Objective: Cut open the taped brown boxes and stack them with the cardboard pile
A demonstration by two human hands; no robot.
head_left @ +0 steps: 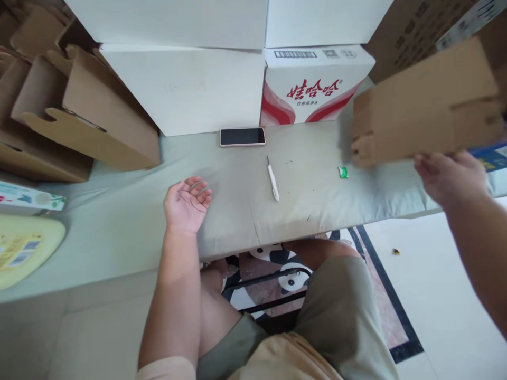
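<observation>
At the right, my right hand [453, 177] grips the lower edge of a brown cardboard box [420, 105], which is tilted. Some of the fingers are hidden by the box. My left hand [188, 205] rests palm up over the covered table [233, 200], its fingers loosely curled and apart, holding nothing. Between the hands lies a white pen-like cutter [273, 182] with a thin dark tip. A small green wrapper [343, 172] sits to its right, and a phone [242, 136] with a dark screen lies behind it.
White cartons [186, 89] and a red-and-white water carton [312, 95] line the back. Several open cardboard boxes [106, 116] stand at the left. A pale yellow bottle [29, 250] lies at the left edge. A blue item [493, 157] shows behind my right hand.
</observation>
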